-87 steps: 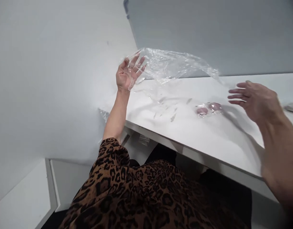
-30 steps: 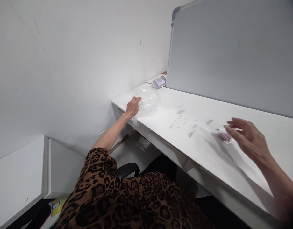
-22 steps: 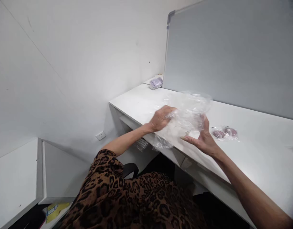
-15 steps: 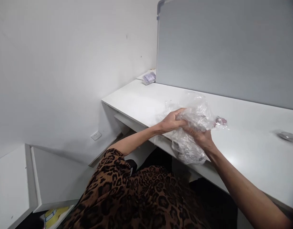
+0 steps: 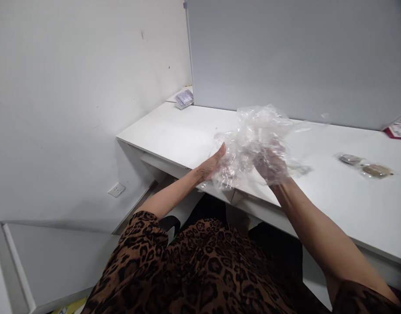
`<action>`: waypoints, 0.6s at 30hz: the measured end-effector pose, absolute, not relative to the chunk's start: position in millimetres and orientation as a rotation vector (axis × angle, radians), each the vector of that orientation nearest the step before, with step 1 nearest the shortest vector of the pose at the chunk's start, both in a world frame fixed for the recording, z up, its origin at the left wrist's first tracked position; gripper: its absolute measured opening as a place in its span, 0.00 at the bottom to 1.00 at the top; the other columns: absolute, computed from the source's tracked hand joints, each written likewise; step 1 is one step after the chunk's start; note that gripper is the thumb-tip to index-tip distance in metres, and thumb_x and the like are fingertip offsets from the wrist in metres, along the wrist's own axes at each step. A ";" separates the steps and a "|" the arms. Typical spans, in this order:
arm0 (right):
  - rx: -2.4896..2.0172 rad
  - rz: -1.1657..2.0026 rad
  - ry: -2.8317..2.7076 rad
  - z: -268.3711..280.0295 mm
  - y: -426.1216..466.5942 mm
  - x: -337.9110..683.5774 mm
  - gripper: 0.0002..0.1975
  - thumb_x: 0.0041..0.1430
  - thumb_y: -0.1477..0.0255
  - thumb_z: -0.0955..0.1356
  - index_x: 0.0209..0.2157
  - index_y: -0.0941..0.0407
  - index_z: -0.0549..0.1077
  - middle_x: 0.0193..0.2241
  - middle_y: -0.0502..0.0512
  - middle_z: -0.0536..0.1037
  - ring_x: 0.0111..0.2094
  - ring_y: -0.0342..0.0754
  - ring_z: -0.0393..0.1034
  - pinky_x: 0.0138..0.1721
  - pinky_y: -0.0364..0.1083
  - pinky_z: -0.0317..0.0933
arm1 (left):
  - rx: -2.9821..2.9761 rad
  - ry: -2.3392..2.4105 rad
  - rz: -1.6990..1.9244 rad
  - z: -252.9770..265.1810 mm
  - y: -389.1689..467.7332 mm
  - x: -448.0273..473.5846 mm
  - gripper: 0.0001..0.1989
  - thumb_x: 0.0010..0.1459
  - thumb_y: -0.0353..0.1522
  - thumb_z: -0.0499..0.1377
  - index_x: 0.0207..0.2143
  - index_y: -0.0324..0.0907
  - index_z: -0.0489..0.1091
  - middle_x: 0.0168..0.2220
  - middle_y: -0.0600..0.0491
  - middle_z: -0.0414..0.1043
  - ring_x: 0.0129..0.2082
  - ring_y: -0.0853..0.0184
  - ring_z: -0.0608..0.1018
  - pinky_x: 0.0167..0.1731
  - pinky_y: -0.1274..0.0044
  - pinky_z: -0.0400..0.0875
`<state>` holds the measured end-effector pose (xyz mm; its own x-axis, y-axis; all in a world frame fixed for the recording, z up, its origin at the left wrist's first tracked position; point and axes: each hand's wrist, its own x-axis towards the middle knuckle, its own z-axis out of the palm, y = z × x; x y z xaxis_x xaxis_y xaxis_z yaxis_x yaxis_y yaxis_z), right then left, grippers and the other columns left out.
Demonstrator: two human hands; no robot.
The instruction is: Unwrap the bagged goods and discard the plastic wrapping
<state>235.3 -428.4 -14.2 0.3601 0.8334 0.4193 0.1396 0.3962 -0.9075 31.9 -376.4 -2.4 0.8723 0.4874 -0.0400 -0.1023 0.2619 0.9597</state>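
Observation:
A crumpled heap of clear plastic bags [image 5: 259, 126] sits between my two hands, above the front part of the white desk [image 5: 161, 131]. My left hand [image 5: 213, 165] is at its left side, thumb up, with the other fingers hidden behind the film. On the right, my right hand [image 5: 272, 165] is seen through the plastic, blurred, its fingers wrapped in the film. A loose end of the film trails to the right over the desk.
Small clear packets [image 5: 377, 170] lie on the desk to the right. A purple packet [image 5: 185, 98] sits in the far left corner, and a red and white box [image 5: 398, 131] at the far right. A grey partition [image 5: 285, 56] stands along the back.
My hands have moved apart from being close together, and the plastic is spread wider and lifted off the desk's front edge. The view has turned right, bringing in the packets and the red box.

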 end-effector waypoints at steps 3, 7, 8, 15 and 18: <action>-1.073 0.372 -1.096 -10.2 -423.5 220.8 0.25 0.56 0.53 0.73 0.54 0.45 0.73 0.52 0.56 0.77 0.55 0.59 0.75 0.59 0.63 0.72 | 0.946 0.299 0.259 -11.8 -392.3 39.0 0.57 0.45 0.75 0.53 0.65 0.46 0.67 0.61 0.36 0.74 0.64 0.37 0.75 0.56 0.43 0.73; -1.165 -0.156 -1.496 -17.4 -426.4 221.9 0.25 0.58 0.73 0.68 0.58 0.48 0.72 0.55 0.61 0.73 0.59 0.60 0.71 0.59 0.62 0.69 | 0.754 0.292 0.397 2.7 -394.4 26.8 0.51 0.50 0.69 0.60 0.64 0.45 0.67 0.60 0.35 0.77 0.64 0.39 0.75 0.59 0.43 0.71; -1.161 -0.275 -1.637 -20.6 -426.3 222.3 0.25 0.57 0.77 0.66 0.57 0.50 0.73 0.55 0.62 0.73 0.58 0.60 0.71 0.56 0.61 0.71 | 0.731 0.302 0.422 6.7 -393.3 22.3 0.47 0.52 0.66 0.61 0.63 0.45 0.68 0.59 0.36 0.78 0.63 0.40 0.76 0.60 0.43 0.71; -0.988 -0.428 -2.270 -24.0 -436.2 189.1 0.25 0.65 0.81 0.64 0.61 0.52 0.71 0.58 0.65 0.73 0.61 0.64 0.66 0.58 0.64 0.67 | 0.744 0.665 0.870 -0.9 -381.9 3.8 0.12 0.50 0.37 0.72 0.34 0.42 0.76 0.37 0.46 0.84 0.51 0.47 0.84 0.60 0.54 0.76; -1.037 -0.328 -2.229 -26.1 -458.8 183.6 0.27 0.69 0.80 0.65 0.67 0.52 0.65 0.66 0.67 0.67 0.68 0.65 0.60 0.62 0.64 0.64 | 0.773 0.630 1.192 2.8 -359.5 -14.0 0.22 0.43 0.37 0.75 0.41 0.43 0.77 0.44 0.48 0.84 0.58 0.47 0.82 0.63 0.58 0.74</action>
